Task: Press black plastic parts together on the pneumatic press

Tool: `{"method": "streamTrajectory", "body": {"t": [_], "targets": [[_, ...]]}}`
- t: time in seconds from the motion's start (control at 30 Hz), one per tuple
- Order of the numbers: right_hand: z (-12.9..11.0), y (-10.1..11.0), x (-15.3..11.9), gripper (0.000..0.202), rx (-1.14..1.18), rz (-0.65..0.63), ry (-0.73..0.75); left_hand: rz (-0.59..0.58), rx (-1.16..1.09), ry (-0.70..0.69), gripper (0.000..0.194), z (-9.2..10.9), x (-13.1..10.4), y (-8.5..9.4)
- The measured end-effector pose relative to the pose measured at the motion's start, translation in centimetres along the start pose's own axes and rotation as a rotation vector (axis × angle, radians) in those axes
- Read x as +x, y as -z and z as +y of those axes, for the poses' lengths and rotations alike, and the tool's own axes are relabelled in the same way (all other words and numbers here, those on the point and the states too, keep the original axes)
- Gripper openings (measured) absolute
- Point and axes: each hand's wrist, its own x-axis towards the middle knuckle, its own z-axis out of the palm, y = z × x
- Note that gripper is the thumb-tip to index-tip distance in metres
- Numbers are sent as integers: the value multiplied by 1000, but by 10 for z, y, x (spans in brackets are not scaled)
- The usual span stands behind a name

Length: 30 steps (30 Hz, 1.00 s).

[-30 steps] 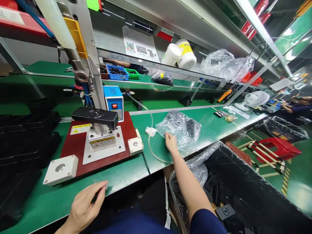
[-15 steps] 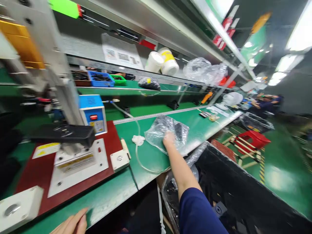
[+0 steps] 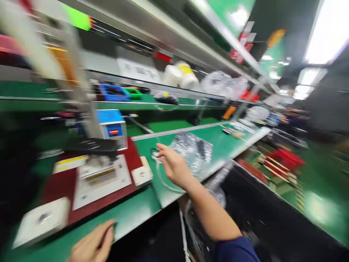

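Observation:
My right hand is above the bench, its fingers closed on a small black ring-shaped part. Just beyond that hand lies a clear plastic bag with dark contents showing through. A pale thin tube curves along the bench below the hand. My left hand is low at the bench's front edge, fingers pressed together; a dark bit shows at the fingertips, too blurred to name. Nearby stands a press on a dark red base, with a white button box at its near left corner.
A second button box and a blue-and-white control box flank the press. Blue and green trays sit on the shelf. A large black bin stands to the right below the bench. People work farther off.
My right hand has come out of the plastic bag and moved left with the black ring-shaped part. My left hand has shifted slightly right in view. The camera view has shifted.

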Motion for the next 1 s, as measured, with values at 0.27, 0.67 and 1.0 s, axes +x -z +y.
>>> {"method": "streamTrajectory", "body": {"t": [0.27,0.67,1.0], "targets": [[-47,-59,92,18,67,64,403,5,142,157,21,-2,-3,5],[-71,-92,123,31,-141,-42,318,-3,105,133,21,-2,-8,7],[-76,-92,108,50,-81,-63,348,-1,66,130,20,0,-3,10]]}}
